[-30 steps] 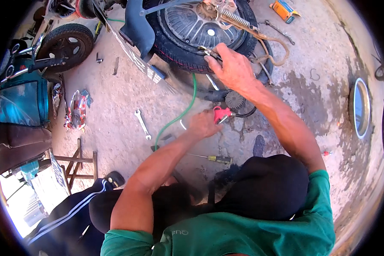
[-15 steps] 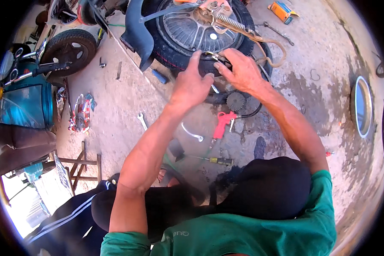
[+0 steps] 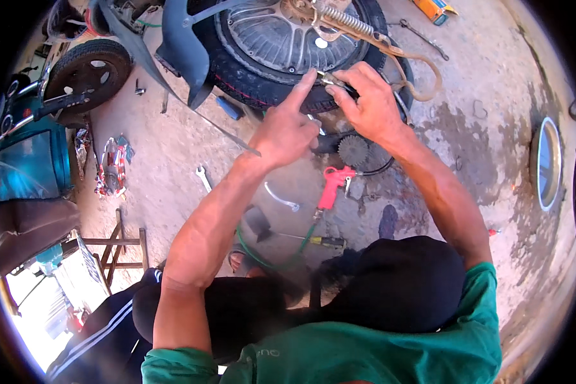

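Observation:
A wheel with a black tyre (image 3: 269, 89) and a ribbed metal hub (image 3: 281, 38) is in front of me. My left hand (image 3: 287, 131) is at its near side, index finger stretched to the rim and the other fingers curled. Nothing shows clearly in that hand. Closed in a pinch, my right hand (image 3: 368, 105) grips a small brass-coloured metal fitting (image 3: 327, 79) over the tyre, beside my left fingertip. What the fitting meets at the rim is too small to tell. Below the left hand, a short silvery rod (image 3: 318, 125) partly shows.
A pink air gun (image 3: 335, 185) with a green hose lies on the floor, near a toothed gear (image 3: 352, 150). Spanner (image 3: 203, 178), screwdriver (image 3: 326, 241) and a curved metal lever (image 3: 281, 197) lie nearer me. A dark mudguard (image 3: 184, 45) overhangs the wheel's left. A round basin (image 3: 546, 163) is far right.
The view has shifted, and the wheel sits a little further left and up. My left hand has moved slightly left; a dark strip now reaches its wrist. The right hand keeps its grip.

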{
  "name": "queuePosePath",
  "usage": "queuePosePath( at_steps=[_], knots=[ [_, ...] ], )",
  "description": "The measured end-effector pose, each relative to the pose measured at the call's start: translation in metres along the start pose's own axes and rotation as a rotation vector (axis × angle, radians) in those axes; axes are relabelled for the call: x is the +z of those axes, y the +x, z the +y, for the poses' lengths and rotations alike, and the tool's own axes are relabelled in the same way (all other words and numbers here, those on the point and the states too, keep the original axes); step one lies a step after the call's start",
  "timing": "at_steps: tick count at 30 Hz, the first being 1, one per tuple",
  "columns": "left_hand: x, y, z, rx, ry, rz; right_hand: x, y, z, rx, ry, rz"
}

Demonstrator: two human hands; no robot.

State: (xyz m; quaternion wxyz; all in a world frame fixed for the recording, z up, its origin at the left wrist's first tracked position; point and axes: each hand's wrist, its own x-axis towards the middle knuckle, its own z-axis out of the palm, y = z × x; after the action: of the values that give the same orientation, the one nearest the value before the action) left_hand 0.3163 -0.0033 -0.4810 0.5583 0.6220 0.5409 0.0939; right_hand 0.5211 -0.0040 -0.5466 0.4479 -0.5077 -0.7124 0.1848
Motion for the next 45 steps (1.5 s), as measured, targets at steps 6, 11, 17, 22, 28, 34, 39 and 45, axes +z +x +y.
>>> queuePosePath(
  at_steps=[6,11,17,22,28,34,39,45],
  knots=[
    [-0.002,0.002,-0.006,0.003,-0.044,0.003,-0.003,0.002,0.004,0.030,0.059,-0.064],
    [0.000,0.004,-0.011,0.058,-0.046,-0.019,0.002,-0.003,-0.007,-0.040,-0.074,0.039],
    [0.010,0.005,-0.010,0.044,-0.086,0.012,0.006,-0.003,-0.001,-0.001,-0.043,0.028],
    [0.015,0.000,-0.004,0.031,0.003,0.044,0.006,-0.005,-0.001,0.057,-0.080,0.020],
    [0.047,-0.016,-0.056,0.242,0.185,0.292,0.009,-0.001,0.003,0.055,-0.091,-0.008],
    [0.105,-0.040,-0.100,-0.249,0.629,0.063,0.013,0.001,-0.003,0.052,-0.068,0.035],
    [0.150,-0.033,-0.102,-0.289,0.613,0.056,0.004,0.000,-0.004,-0.033,-0.067,0.052],
    [0.170,-0.034,-0.117,-0.278,0.500,0.223,0.000,-0.001,-0.005,0.014,-0.145,-0.102]
  ],
)
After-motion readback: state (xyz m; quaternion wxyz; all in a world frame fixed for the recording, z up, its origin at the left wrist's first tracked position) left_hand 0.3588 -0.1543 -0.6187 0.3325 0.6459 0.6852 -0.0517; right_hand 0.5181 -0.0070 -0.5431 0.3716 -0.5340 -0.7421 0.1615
